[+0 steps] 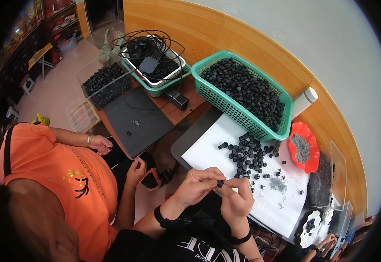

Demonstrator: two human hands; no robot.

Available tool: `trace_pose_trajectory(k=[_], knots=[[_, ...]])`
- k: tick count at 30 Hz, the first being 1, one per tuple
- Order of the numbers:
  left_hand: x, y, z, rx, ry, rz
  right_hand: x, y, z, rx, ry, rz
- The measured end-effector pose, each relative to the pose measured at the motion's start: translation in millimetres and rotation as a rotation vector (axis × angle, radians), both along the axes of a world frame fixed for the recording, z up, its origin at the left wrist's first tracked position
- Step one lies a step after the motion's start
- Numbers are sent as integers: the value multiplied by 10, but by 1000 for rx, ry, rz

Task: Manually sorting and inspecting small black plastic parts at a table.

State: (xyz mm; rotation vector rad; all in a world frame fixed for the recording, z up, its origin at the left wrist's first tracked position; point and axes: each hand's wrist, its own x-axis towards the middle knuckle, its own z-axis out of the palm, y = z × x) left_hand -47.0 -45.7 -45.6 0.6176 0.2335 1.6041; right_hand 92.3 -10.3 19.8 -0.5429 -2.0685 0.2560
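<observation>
Piece, black, between both hands

a white lidded bottle stands beside orange-brown wood panelling, with pale wall above. at far left, a folding table with a yellow top stands near a small white stool on the pink floor.

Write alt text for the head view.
A person's left hand and right hand hold a small black part between them, beside a white sheet scattered with loose black pieces. Beyond are a green plastic basket heaped with black pieces and a red wavy-rimmed bowl; at left, a co-worker in orange.
</observation>
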Motion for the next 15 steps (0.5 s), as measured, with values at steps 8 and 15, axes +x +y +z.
trace_pose_trajectory(k=[8, 15], knots=[[-13, 37, -44, 7, -38, 0, -38, 38, 141, -218, 8, 18], [-12, 6, -92, -7, -74, -21, -9, 74, 121, -326, -9, 77]])
